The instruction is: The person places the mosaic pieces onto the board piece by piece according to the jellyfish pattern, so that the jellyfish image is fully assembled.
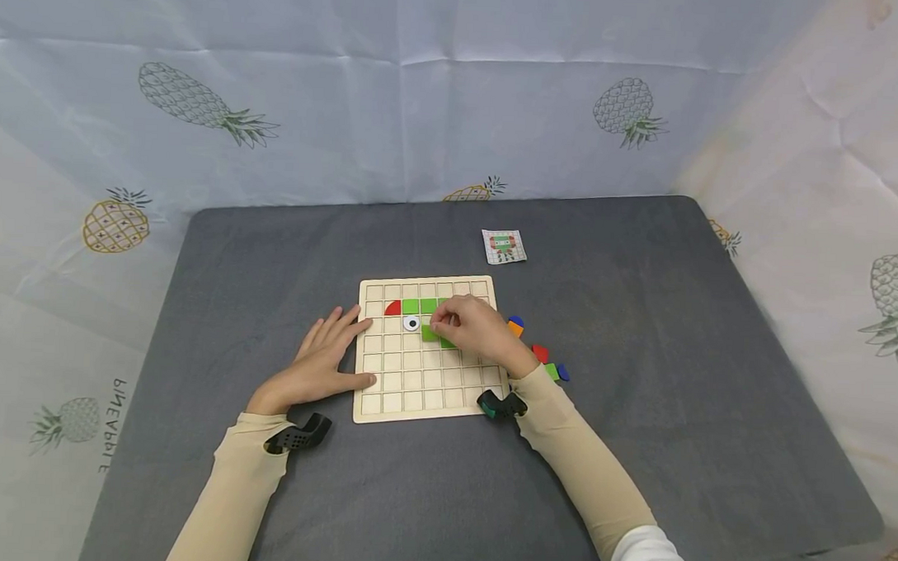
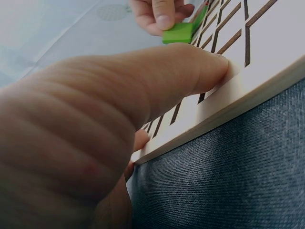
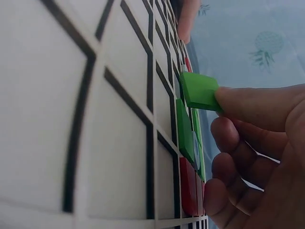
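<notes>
A wooden grid board point(image 1: 393, 403) lies on the grey table. My right hand point(image 1: 483, 327) is over its upper half, pinching a green square tile point(image 3: 199, 90) between thumb and fingers; the tile is tilted, close above the grid. Beneath my right hand, other tiles are partly hidden. On the grid's upper rows sit a red quarter-round tile point(image 1: 393, 308), a row of green tiles point(image 1: 410, 306) and a white tile with a black eye point(image 1: 411, 323). My left hand point(image 1: 320, 360) rests on the board's left edge with its fingers spread and its thumb on the rim.
Right of the board lie loose pieces, among them an orange one point(image 1: 516, 330), a red one point(image 1: 540, 353), a green one point(image 1: 551, 372) and a blue one point(image 1: 563, 372). Behind the board is a small picture card point(image 1: 504, 246). A pineapple-print cloth point(image 1: 425, 106) hangs behind the table.
</notes>
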Available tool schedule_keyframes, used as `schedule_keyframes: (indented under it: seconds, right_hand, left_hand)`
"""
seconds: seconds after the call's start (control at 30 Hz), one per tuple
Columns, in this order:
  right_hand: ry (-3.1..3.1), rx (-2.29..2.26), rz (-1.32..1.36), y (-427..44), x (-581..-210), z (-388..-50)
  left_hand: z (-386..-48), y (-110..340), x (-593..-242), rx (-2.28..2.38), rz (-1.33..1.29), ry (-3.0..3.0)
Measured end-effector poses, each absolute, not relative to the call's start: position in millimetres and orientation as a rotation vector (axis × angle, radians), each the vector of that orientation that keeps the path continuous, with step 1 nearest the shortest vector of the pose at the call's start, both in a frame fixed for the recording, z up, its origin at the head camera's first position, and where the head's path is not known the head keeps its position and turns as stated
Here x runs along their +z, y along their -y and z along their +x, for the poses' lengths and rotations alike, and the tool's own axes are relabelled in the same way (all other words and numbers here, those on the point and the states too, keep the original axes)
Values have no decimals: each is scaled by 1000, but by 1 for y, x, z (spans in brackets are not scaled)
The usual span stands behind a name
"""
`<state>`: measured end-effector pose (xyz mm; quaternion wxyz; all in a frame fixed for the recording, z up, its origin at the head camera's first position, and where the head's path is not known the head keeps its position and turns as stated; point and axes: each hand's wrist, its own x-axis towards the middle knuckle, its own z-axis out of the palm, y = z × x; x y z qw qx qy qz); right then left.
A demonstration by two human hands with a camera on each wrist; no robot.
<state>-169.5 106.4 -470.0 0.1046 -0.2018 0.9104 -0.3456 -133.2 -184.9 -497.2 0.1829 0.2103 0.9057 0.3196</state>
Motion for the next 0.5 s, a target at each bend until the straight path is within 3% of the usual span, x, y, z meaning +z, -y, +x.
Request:
schedule_keyframes:
  seconds: [0.5]
  right_hand:
    - [-2707, -892, -633, -103, -472, -167]
  left_hand:
    - [-133, 185, -497, 908, 581, -2552]
